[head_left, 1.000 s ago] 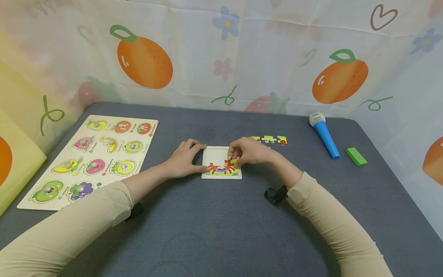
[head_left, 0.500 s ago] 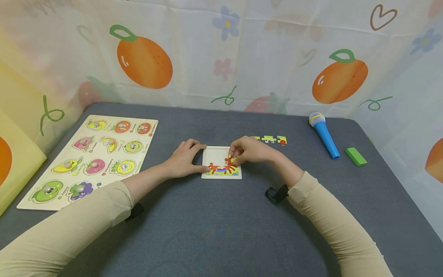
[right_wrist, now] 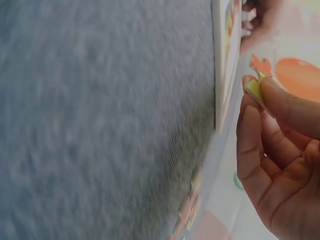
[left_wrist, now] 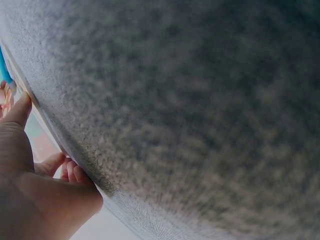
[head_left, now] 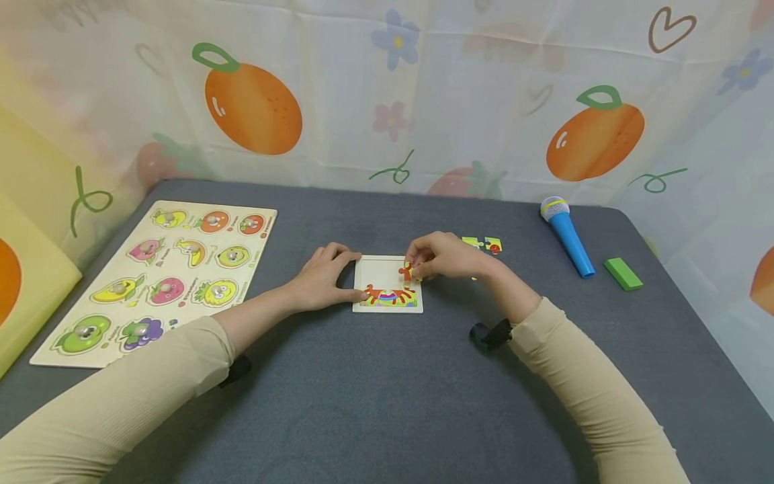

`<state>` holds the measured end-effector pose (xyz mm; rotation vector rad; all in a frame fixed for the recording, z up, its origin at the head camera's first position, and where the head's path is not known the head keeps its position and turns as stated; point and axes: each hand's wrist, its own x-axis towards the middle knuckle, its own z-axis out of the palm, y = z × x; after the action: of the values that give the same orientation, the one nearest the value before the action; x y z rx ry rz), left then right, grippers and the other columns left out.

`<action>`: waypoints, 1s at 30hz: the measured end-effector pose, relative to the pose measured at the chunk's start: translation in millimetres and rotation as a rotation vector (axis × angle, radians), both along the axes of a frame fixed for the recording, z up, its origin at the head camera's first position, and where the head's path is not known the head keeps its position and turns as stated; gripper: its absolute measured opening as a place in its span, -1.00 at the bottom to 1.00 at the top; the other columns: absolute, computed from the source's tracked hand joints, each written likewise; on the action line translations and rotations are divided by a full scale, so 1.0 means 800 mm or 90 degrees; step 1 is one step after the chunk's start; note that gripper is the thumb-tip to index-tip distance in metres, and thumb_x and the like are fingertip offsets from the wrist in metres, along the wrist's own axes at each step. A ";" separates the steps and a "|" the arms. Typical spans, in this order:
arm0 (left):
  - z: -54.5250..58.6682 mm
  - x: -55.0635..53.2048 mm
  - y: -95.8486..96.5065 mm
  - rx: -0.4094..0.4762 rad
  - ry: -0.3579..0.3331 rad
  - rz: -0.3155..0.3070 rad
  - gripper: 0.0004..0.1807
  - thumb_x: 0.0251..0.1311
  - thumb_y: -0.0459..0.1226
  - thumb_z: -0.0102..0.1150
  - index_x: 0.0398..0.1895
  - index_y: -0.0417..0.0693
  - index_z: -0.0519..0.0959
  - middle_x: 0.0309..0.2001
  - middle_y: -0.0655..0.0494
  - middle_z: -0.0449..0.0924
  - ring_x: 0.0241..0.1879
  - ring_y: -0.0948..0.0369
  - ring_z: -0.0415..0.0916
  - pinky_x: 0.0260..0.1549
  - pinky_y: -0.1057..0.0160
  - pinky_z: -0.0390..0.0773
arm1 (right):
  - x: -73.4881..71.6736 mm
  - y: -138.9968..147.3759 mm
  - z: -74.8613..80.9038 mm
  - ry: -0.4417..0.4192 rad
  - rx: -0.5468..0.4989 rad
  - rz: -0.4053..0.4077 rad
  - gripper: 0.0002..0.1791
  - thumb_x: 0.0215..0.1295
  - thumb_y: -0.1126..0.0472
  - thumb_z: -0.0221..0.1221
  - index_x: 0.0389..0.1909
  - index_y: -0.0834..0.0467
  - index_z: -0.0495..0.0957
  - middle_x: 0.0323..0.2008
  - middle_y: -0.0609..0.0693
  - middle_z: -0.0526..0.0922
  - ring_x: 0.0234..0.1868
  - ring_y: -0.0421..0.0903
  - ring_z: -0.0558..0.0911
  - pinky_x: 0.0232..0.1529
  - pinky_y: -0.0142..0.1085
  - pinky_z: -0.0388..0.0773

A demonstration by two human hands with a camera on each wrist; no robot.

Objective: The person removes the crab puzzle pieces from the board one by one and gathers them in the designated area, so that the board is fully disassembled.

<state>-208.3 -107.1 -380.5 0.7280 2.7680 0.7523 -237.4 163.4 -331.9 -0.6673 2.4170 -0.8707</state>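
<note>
A small square puzzle tray [head_left: 376,271] with a pale rim lies mid-table. Along its near side are puzzle pieces [head_left: 388,298] printed in red, yellow and a rainbow arc. My left hand [head_left: 318,281] rests at the tray's left edge, thumb on the near part and forefinger by the far corner; in the left wrist view its thumb [left_wrist: 21,109] presses on the rim. My right hand [head_left: 449,255] pinches a yellow-and-red puzzle piece [head_left: 406,271] over the tray's right side. In the right wrist view this piece [right_wrist: 255,90] sits tilted between thumb and fingertips, beside the tray [right_wrist: 218,75].
Loose puzzle pieces [head_left: 492,245] lie behind my right hand, partly hidden by it. A fruit peg board [head_left: 199,222] is on the left. A blue toy microphone [head_left: 568,238] and a green block [head_left: 623,273] lie on the right. A printed cloth [head_left: 338,101] hangs behind the table.
My right hand has lifted the yellow-and-red piece away from the near row and shifted slightly back and to the right. More of the loose pieces is now covered. The left hand stays put.
</note>
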 end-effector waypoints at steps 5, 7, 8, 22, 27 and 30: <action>0.000 0.001 0.000 0.000 0.002 -0.002 -0.11 0.12 0.07 0.34 0.46 -0.11 0.27 0.36 -0.19 0.23 0.29 -0.11 0.20 0.28 -0.15 0.27 | -0.003 0.017 0.005 0.014 0.008 -0.018 -0.84 0.34 0.25 0.21 -0.09 0.13 0.61 -0.35 -0.01 0.66 -0.41 -0.08 0.54 -0.38 -0.30 0.45; 0.001 0.001 -0.001 0.001 0.001 -0.002 -0.11 0.13 0.07 0.34 0.46 -0.11 0.27 0.36 -0.19 0.23 0.29 -0.11 0.20 0.28 -0.15 0.27 | -0.005 0.025 0.006 0.022 0.010 -0.025 -0.84 0.35 0.24 0.20 -0.09 0.13 0.61 -0.35 0.01 0.65 -0.42 -0.03 0.54 -0.39 -0.28 0.44; 0.001 0.002 -0.001 0.001 -0.001 -0.002 -0.11 0.13 0.06 0.34 0.46 -0.11 0.27 0.36 -0.19 0.22 0.29 -0.11 0.20 0.28 -0.15 0.26 | -0.005 0.029 0.007 0.022 0.012 -0.030 -0.84 0.35 0.23 0.20 -0.08 0.12 0.61 -0.35 0.02 0.65 -0.42 0.01 0.54 -0.39 -0.26 0.44; 0.000 0.001 0.001 -0.003 0.003 -0.002 -0.10 0.12 0.07 0.34 0.47 -0.11 0.26 0.36 -0.19 0.22 0.29 -0.11 0.20 0.29 -0.15 0.26 | -0.012 0.091 0.014 0.040 0.003 -0.086 -0.81 0.31 0.25 0.24 -0.10 0.23 0.63 -0.27 0.10 0.70 -0.32 -0.13 0.60 -0.18 -0.20 0.54; 0.000 0.001 0.000 -0.003 0.000 0.000 -0.10 0.13 0.07 0.34 0.47 -0.10 0.25 0.37 -0.19 0.21 0.30 -0.11 0.19 0.30 -0.15 0.25 | -0.010 0.111 0.014 0.019 -0.002 -0.121 -0.78 0.27 0.24 0.28 -0.11 0.24 0.60 -0.32 0.06 0.68 -0.31 -0.16 0.59 -0.15 -0.22 0.53; 0.000 0.001 0.000 -0.003 -0.004 0.001 -0.10 0.13 0.07 0.33 0.47 -0.10 0.25 0.37 -0.18 0.20 0.31 -0.11 0.18 0.30 -0.16 0.25 | -0.010 0.125 0.013 0.006 0.000 -0.141 -0.75 0.26 0.23 0.29 -0.10 0.24 0.58 -0.34 0.01 0.66 -0.30 -0.12 0.60 -0.12 -0.20 0.53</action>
<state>-207.2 -107.2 -380.4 0.7213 2.7648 0.7463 -245.3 263.7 -321.8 -0.4076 2.5334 -0.9549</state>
